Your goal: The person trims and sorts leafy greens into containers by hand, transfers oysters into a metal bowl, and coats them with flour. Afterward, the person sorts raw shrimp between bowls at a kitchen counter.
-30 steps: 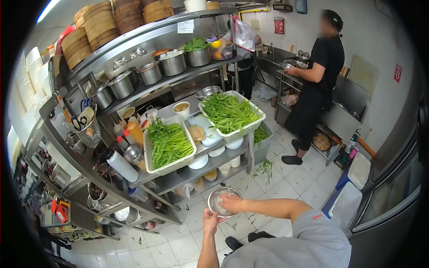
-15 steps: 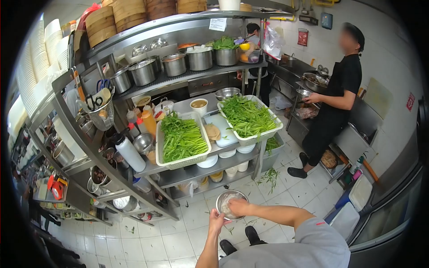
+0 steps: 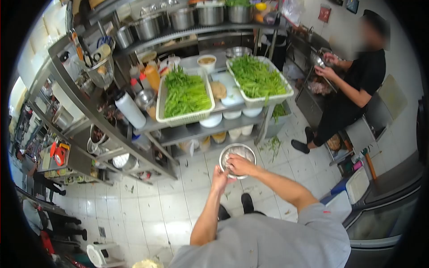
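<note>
A round metal bowl (image 3: 254,155) is held in front of me above the tiled floor. Inside it lies a whitish, wet-looking mass (image 3: 241,150) whose kind I cannot make out. My left hand (image 3: 220,178) grips the bowl's near left rim, thumb on the edge and fingers underneath. Over the bowl, my right hand (image 3: 240,165) reaches down with its fingers bunched together against the whitish mass. Its fingertips are partly hidden, so what lies between them does not show.
A steel shelf unit ahead carries two white baskets (image 3: 161,117) (image 3: 289,93) of leafy greens, a white bottle (image 3: 129,109) and metal pots (image 3: 182,19). On the right stands a co-worker (image 3: 357,85) holding a metal bowl (image 3: 317,61). Leaf scraps (image 3: 273,146) lie on the floor.
My view has tilted down, so shelves and bowl appear higher. My right hand has drawn back from deep in the bowl toward its near side. The co-worker's hands have come up with a bowl.
</note>
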{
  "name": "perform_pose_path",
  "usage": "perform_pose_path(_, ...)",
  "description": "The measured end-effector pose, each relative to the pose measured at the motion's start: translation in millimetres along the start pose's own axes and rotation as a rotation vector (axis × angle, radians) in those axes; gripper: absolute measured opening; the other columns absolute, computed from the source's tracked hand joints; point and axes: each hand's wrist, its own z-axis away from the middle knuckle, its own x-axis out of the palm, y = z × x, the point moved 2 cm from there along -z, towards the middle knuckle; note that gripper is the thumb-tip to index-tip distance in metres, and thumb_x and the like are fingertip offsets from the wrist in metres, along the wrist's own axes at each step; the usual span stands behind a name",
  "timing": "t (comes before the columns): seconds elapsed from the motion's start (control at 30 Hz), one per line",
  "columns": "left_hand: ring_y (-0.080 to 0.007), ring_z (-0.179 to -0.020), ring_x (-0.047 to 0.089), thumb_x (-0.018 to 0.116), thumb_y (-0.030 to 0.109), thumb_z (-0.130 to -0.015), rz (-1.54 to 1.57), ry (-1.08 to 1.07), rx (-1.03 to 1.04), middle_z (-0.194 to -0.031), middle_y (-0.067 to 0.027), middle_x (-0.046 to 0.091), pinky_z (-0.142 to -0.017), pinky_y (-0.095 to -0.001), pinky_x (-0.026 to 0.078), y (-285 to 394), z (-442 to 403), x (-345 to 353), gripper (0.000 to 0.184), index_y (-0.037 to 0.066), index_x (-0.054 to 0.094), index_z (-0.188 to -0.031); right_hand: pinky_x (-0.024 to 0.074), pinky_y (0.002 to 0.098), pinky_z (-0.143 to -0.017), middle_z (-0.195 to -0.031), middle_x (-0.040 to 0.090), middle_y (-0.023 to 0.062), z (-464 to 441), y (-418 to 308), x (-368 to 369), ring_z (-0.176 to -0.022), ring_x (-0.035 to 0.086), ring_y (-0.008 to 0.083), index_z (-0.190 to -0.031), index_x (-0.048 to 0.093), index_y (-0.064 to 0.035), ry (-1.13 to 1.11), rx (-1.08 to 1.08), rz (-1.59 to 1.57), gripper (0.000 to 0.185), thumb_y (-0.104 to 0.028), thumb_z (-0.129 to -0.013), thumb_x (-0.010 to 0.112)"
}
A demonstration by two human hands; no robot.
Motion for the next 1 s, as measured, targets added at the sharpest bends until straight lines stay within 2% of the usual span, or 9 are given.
perform_pose_path(0.1, -0.0258, -0.078, 0.068, 0.049, -0.001, -0.089, 0.049, 0.039, -0.031, -0.102, -0.015, 0.059, -0.061, -0.0343, 0.062, 13.0, 6.4, -11.0, 0.021, 0.008, 0.039, -0.106, 0.0472, 0.0437, -0.082, -0.089, 0.061, 0.0173, 2.2, 10.9, -16.2, -0.09, 0.06, 0.0363, -0.081, 0.066, -0.0006, -0.52, -0.125, -0.071, 0.017, -0.017, -0.083, 0.06)
perform_pose_path(0.17, -0.0262, -0.075, 0.069, 0.049, -0.001, -0.089, 0.088, 0.058, -0.024, -0.1, -0.0159, 0.059, -0.06, -0.0334, 0.062, 20.8, 11.9, -7.2, 0.021, 0.008, 0.039, -0.105, 0.0474, 0.0441, -0.081, -0.088, 0.061, 0.0168, -11.5, 0.2, -57.6, -0.088, 0.059, 0.0362, -0.076, 0.064, -0.0002, -0.57, -0.009, -0.12, 0.018, -0.016, -0.082, 0.059)
perform_pose_path(0.27, -0.0246, -0.074, 0.068, 0.05, 0.0, -0.089, 0.091, 0.025, -0.001, -0.099, -0.0156, 0.059, -0.059, -0.0316, 0.062, 34.5, 20.5, 6.5, 0.019, 0.007, 0.038, -0.103, 0.0479, 0.0439, -0.078, -0.089, 0.061, 0.0168, -27.4, -2.2, -65.8, -0.086, 0.059, 0.0356, -0.075, 0.063, -0.0002, -0.07, 0.058, -0.089, 0.018, -0.015, -0.083, 0.058)
perform_pose_path(0.53, -0.0203, -0.072, 0.065, 0.049, -0.001, -0.087, -0.021, 0.103, 0.01, -0.092, -0.0101, 0.054, -0.058, -0.032, 0.063, 26.7, 21.8, -12.6, 0.017, 0.006, 0.039, -0.099, 0.041, 0.0426, -0.098, -0.126, 0.053, 0.0118, -3.5, -13.4, -32.9, -0.118, 0.05, 0.0273, -0.108, 0.066, -0.01, -0.705, -0.343, 0.208, 0.03, -0.012, -0.079, 0.061)
perform_pose_path(0.63, -0.0166, -0.068, 0.062, 0.049, -0.001, -0.087, 0.028, 0.106, 0.017, -0.087, -0.0068, 0.05, -0.058, -0.032, 0.063, 30.7, 24.6, -8.4, 0.016, 0.007, 0.038, -0.095, 0.0419, 0.0433, -0.099, -0.133, 0.046, 0.0114, -13.8, -20.1, -47.1, -0.124, 0.045, 0.0279, -0.114, 0.063, -0.013, -0.527, -0.249, 0.34, 0.038, -0.009, -0.077, 0.066)
perform_pose_path(0.77, -0.015, -0.067, 0.06, 0.049, -0.001, -0.088, 0.078, 0.086, 0.016, -0.087, -0.0057, 0.049, -0.058, -0.0317, 0.063, 26.6, 20.4, 1.0, 0.016, 0.008, 0.038, -0.095, 0.0489, 0.0397, -0.091, -0.134, 0.048, 0.0162, -29.6, -34.1, -39.1, -0.108, 0.057, 0.0313, -0.121, 0.061, -0.0131, -0.606, 0.314, 0.161, 0.05, 0.0, -0.073, 0.064)
perform_pose_path(0.87, -0.0153, -0.069, 0.061, 0.05, 0.0, -0.088, 0.106, 0.14, -0.005, -0.09, -0.0064, 0.051, -0.058, -0.0316, 0.063, 16.1, 17.3, -7.8, 0.015, 0.008, 0.039, -0.096, 0.0501, 0.0373, -0.085, -0.123, 0.057, 0.0201, -31.4, 17.9, -23.3, -0.1, 0.061, 0.0308, -0.121, 0.061, -0.0108, -0.544, 0.153, -0.198, 0.045, -0.004, -0.076, 0.065)
perform_pose_path(0.97, -0.021, -0.07, 0.066, 0.05, -0.001, -0.087, 0.101, 0.123, -0.014, -0.09, -0.0097, 0.057, -0.059, -0.033, 0.063, 15.0, 18.3, -13.3, 0.018, 0.008, 0.038, -0.099, 0.0488, 0.0381, -0.084, -0.111, 0.064, 0.0202, -46.7, 20.6, -46.5, -0.102, 0.061, 0.0286, -0.12, 0.062, -0.0077, -0.633, 0.598, -0.423, 0.041, -0.01, -0.08, 0.064)
perform_pose_path(1.0, -0.0212, -0.07, 0.066, 0.05, -0.001, -0.087, 0.105, 0.116, -0.004, -0.09, -0.0097, 0.057, -0.059, -0.0329, 0.063, 14.8, 18.8, -12.5, 0.018, 0.008, 0.039, -0.099, 0.0468, 0.0413, -0.086, -0.113, 0.062, 0.019, -46.2, 23.1, -39.4, -0.102, 0.06, 0.0301, -0.117, 0.062, -0.0052, -0.535, 0.47, -0.273, 0.034, -0.013, -0.084, 0.061)
